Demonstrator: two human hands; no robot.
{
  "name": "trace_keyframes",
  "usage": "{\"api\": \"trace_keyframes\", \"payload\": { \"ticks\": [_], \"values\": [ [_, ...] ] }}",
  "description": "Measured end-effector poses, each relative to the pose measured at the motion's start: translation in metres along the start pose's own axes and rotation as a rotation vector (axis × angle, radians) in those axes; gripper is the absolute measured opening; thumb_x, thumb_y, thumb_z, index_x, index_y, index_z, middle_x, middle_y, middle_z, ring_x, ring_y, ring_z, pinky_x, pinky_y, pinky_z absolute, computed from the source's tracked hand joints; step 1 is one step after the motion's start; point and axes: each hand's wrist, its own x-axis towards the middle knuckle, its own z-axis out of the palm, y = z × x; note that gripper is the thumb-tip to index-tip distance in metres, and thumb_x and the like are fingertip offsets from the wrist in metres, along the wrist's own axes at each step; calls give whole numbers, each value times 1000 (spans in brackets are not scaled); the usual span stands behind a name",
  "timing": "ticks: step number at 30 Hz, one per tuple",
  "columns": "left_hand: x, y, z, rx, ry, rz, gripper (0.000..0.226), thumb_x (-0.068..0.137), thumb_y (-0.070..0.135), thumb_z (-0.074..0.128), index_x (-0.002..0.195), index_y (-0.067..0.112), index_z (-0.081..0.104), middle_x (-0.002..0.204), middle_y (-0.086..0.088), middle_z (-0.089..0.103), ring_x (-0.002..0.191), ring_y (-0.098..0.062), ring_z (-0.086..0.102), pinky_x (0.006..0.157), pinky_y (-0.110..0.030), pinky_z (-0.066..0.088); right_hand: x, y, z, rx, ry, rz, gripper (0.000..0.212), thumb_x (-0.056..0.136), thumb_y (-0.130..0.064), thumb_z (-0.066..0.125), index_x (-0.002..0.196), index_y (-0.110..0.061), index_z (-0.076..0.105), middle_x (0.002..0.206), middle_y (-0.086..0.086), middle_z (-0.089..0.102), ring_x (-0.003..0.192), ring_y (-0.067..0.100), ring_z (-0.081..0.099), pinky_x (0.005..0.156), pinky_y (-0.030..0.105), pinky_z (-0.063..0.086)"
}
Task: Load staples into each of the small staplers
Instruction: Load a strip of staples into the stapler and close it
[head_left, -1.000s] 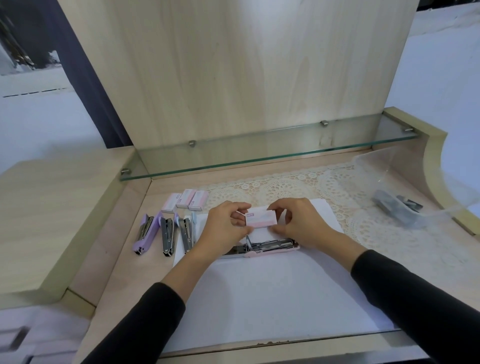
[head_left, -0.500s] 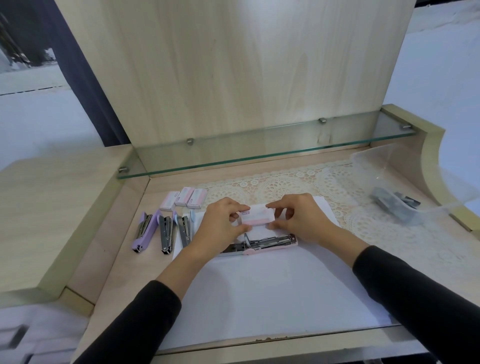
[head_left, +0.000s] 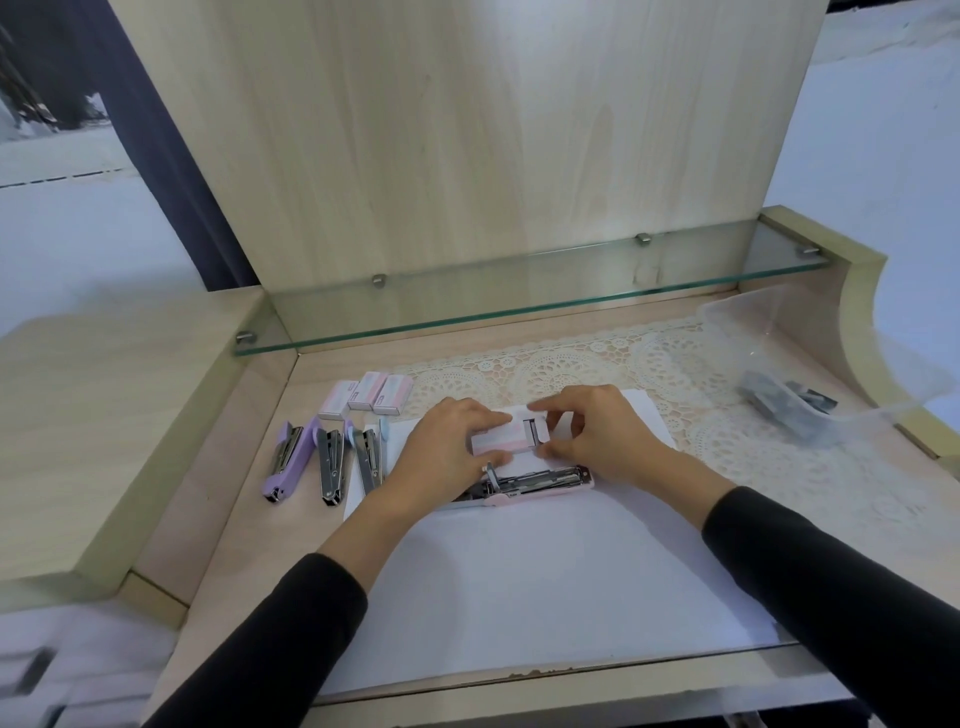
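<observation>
- You're pinching the staple box (head_left: 498, 441) from both ends, with the left grip (head_left: 449, 449) and right grip (head_left: 597, 436) curling round it.
- It's sitting just behind the open pink stapler (head_left: 535, 480), which is lying on the white sheet (head_left: 519, 571) on the counter (head_left: 249, 519).

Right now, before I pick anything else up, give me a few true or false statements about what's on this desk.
1. The left hand and right hand both grip one staple box. True.
2. The pink stapler lies closed. False: it lies opened out flat on the white paper.
3. Three staplers lie in a row, left of the left hand. True.
4. The clear container sits at the left of the desk. False: it sits at the right.
</observation>
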Motion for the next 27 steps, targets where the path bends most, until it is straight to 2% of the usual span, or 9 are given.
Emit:
{"api": "trace_keyframes", "payload": {
  "ticks": [3, 6, 10, 13, 15, 17, 22, 27],
  "values": [
    [2, 0, 3, -24, 43, -4, 39, 77, 27, 73, 114, 18, 64, 111, -1, 63, 102, -18, 50, 83, -19, 30, 1, 1, 0, 8, 24, -52, 37, 68, -19, 79, 104, -25, 69, 91, 0, 61, 59, -3, 43, 64, 18, 35],
    [1, -3, 5, -81, 79, -13, 39, 74, 22, 76, 111, 15, 66, 106, -3, 65, 98, -19, 52, 85, -24, 38, 0, 4, -3, 13, 55, -46, 21, 69, -15, 78, 89, -21, 74, 91, 2, 61, 56, 5, 47, 60, 16, 35],
    [-1, -5, 7, -99, 102, -3, 39, 73, 20, 76, 110, 13, 67, 105, -4, 66, 98, -20, 53, 88, -28, 41, -2, 7, -8, 38, 113, -5, 7, 71, -18, 76, 75, -14, 72, 83, 1, 61, 54, 5, 46, 58, 17, 35],
    [-3, -5, 9, -102, 131, 10, 38, 73, 18, 76, 110, 13, 67, 105, -4, 66, 100, -20, 53, 87, -23, 36, -2, 9, -7, -2, 98, 26, 5, 75, -16, 72, 75, -11, 71, 80, 3, 62, 57, 0, 42, 60, 20, 34],
    [-4, -5, 10, -91, 150, 18, 38, 74, 17, 76, 110, 12, 67, 105, -4, 66, 100, -20, 52, 84, -19, 32, 0, 8, -5, -40, 87, 60, 7, 77, -16, 70, 76, -9, 72, 80, 3, 61, 61, 5, 44, 63, 23, 33],
    [-4, -4, 10, -81, 161, 26, 38, 73, 17, 76, 110, 11, 67, 104, -5, 66, 99, -21, 53, 82, -18, 31, 2, 3, -3, -14, 83, 109, 10, 76, -18, 72, 75, -7, 72, 73, -1, 55, 66, 11, 45, 60, 24, 32],
    [-5, -4, 10, -70, 175, 42, 38, 72, 15, 77, 108, 10, 67, 103, -7, 67, 97, -23, 53, 80, -17, 30, 8, -5, 2, 26, 42, 180, 13, 72, -20, 76, 72, -8, 72, 60, -10, 51, 59, 5, 45, 51, 17, 32],
    [-5, -5, 10, -85, 185, 42, 37, 71, 16, 77, 107, 10, 68, 101, -5, 68, 96, -21, 53, 80, -18, 30, 11, -6, -1, 137, 25, 232, 14, 67, -15, 80, 68, -4, 70, 57, -9, 55, 57, 2, 48, 52, 16, 35]
  ]
}}
